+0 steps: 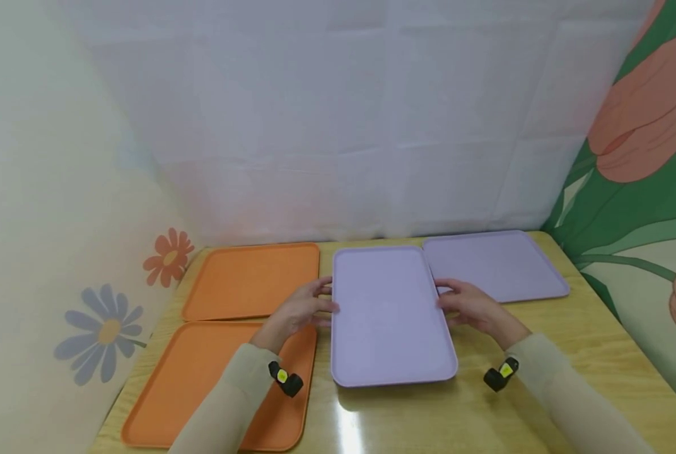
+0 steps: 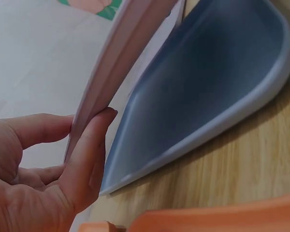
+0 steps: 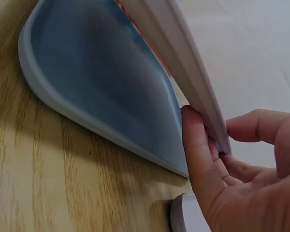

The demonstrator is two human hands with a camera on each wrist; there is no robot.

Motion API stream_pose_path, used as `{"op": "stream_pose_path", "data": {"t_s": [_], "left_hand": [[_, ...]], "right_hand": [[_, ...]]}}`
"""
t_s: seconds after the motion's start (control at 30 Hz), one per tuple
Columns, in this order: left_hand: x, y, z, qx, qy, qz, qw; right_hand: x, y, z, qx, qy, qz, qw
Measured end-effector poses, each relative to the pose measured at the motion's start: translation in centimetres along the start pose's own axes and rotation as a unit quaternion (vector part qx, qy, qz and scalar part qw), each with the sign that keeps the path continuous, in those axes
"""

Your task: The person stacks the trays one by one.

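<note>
From my remote seat I see the left hand (image 1: 301,308) and the right hand (image 1: 474,309) each pinching one long edge of a pale lilac, round-cornered rectangular tray (image 1: 391,315), digits on both of its faces. It is held over the middle of the wood-grain tabletop (image 1: 417,422), between two orange trays and another lilac one. I judge it light and stiff, probably moulded plastic, unlikely to break but smooth enough to slip if only fingertips bear it; opposite points midway along the long sides, where the hands grip now, look right for keeping it level. The wrist views give me what the head view cannot: beneath the held tray, a blue-grey tray with a paler raised rim (image 2: 203,72) lies on the wood, with a gap visible between the two. From the head, the lilac tray covers it completely; shade may be colouring its tone, so I won't swear to the blue. Only the head view gives me the full layout: a far orange tray (image 1: 253,280) and a near orange tray (image 1: 185,372) to the left, a flat lilac tray (image 1: 491,265) at the far right, and a creased white cloth (image 1: 343,126) behind.
</note>
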State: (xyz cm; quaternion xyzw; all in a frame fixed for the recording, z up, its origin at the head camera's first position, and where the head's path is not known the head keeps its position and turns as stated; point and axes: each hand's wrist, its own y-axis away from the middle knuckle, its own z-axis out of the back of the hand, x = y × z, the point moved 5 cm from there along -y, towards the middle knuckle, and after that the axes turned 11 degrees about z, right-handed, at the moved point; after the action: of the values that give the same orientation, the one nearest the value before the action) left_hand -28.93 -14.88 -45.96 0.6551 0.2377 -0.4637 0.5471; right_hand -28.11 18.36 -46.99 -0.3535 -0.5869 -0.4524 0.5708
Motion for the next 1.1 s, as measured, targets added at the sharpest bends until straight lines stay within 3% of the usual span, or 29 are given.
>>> {"op": "stream_pose_path", "data": {"t_s": [0.47,0.67,1.1], "left_hand": [[0.9,-1.4,0.0,-0.027,-0.059,0.023,0.9976],[1.0,-1.8,0.0,-0.05,-0.096,0.037,0.9934],[0.8,-2.2,-0.7,-0.068,-0.158,0.053,0.9836]], "right_hand": [[-0.6,-0.7,-0.6,-0.001,0.072,-0.005,0.997],[-0.8,-1.0,-0.8,-0.006,0.112,-0.018,0.994],[-1.1,-1.3,-1.2,-0.007,0.161,-0.02,0.987]]}}
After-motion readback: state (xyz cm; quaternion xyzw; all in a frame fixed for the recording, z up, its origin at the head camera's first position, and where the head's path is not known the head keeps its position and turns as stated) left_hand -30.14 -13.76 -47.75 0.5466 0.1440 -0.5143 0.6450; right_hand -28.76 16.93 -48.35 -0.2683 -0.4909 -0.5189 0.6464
